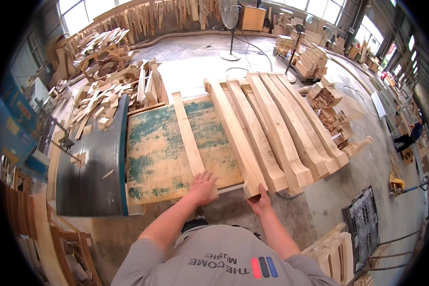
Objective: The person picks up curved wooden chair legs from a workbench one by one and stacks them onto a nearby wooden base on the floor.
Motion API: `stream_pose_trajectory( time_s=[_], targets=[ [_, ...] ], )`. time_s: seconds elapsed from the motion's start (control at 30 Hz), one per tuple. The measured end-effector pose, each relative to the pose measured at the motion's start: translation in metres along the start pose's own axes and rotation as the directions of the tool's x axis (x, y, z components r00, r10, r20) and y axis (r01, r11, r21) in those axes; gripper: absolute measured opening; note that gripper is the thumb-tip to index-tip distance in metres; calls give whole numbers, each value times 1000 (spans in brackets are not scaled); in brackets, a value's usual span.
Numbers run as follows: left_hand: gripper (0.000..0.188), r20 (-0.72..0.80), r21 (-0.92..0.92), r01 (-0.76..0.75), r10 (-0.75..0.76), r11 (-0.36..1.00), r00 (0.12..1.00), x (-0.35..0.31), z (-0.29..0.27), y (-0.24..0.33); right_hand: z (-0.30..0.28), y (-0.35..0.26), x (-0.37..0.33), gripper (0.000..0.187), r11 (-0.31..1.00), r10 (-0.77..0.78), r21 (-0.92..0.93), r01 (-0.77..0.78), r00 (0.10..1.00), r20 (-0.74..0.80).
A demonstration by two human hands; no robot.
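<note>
On a worn green-and-tan tabletop (150, 157) lies a single straight wooden piece (187, 131), pointing away from me. My left hand (205, 187) is over its near end, fingers curled down across the wood; the thumb is not plainly visible. Just to the right, a row of thick wooden legs (271, 133) with curved near ends lies side by side. My right hand (261, 201) grips the near end of the leftmost leg (236, 140), thumb against its side and fingers partly hidden underneath.
A dark machine bed (90, 171) adjoins the tabletop's left side, with a heap of offcuts (97, 100) beyond. Stacked blocks (331, 112) stand right of the legs. Farther off are a standing fan (229, 19) and a person (410, 136). A black slotted panel (362, 224) is at lower right.
</note>
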State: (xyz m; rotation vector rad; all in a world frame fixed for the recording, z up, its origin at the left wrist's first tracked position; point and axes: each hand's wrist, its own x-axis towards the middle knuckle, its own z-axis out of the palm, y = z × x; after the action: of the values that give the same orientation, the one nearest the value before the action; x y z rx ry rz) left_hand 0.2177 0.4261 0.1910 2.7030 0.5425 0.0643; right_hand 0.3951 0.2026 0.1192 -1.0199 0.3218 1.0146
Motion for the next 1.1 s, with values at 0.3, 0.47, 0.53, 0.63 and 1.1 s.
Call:
stream_pose_trajectory(
  time_s=[0.3, 0.47, 0.53, 0.63, 1.1],
  targets=[
    [72, 192, -98, -165, 182, 981, 964, 21, 2, -31, 23, 4, -17, 59, 987, -129, 80, 136, 988, -90],
    [70, 176, -108, -170, 187, 980, 966, 26, 0, -30, 29, 2, -18, 58, 985, -153, 58, 161, 981, -123],
    [69, 176, -109, -161, 179, 981, 968, 25, -3, -32, 33, 2, -21, 58, 985, -160, 40, 168, 976, -146],
    [69, 172, -84, -191, 203, 978, 964, 28, -3, -28, 26, 5, -19, 60, 985, -165, 18, 170, 972, -167],
    [64, 55, -110, -175, 181, 979, 982, 22, 1, -20, 17, -4, -19, 65, 962, -135, -264, 69, 961, -240]
  ],
)
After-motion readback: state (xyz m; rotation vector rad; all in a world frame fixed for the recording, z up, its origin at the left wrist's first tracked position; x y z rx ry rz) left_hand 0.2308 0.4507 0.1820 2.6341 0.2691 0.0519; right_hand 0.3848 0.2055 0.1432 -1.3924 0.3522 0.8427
